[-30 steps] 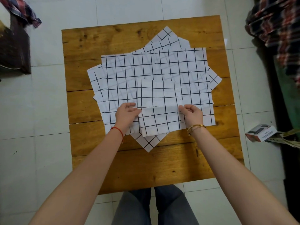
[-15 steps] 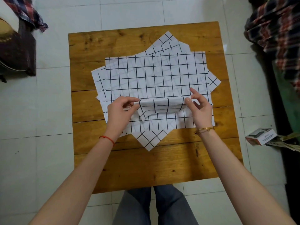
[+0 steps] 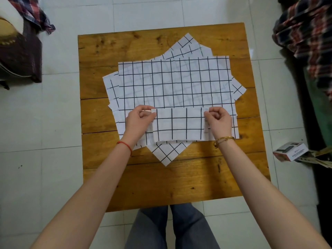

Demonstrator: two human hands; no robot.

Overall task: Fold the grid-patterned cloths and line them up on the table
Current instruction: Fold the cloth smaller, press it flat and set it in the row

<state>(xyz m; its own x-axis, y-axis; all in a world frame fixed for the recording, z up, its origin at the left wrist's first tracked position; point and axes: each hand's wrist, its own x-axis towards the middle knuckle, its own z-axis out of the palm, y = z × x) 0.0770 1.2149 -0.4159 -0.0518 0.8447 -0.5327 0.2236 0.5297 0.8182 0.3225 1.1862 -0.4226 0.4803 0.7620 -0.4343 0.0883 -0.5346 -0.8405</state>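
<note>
A pile of white cloths with a black grid [image 3: 172,87] lies spread at mixed angles on the wooden table [image 3: 143,184]. On the pile's near edge rests a small folded grid cloth [image 3: 179,125], a narrow rectangle. My left hand [image 3: 139,121] pinches its upper left corner. My right hand [image 3: 218,121] pinches its upper right corner. Both hands rest low on the cloth, knuckles up. One corner of a lower cloth [image 3: 166,153] pokes out toward me.
White tiled floor surrounds the table. A dark bag [image 3: 19,56] sits at the left, plaid fabric [image 3: 309,36] at the right, and a small box [image 3: 289,151] on the floor near the table's right edge. My legs show below the table's near edge.
The small cloth's far half has been folded over toward me, making it half as deep. Both hands moved from its sides to its top corners.
</note>
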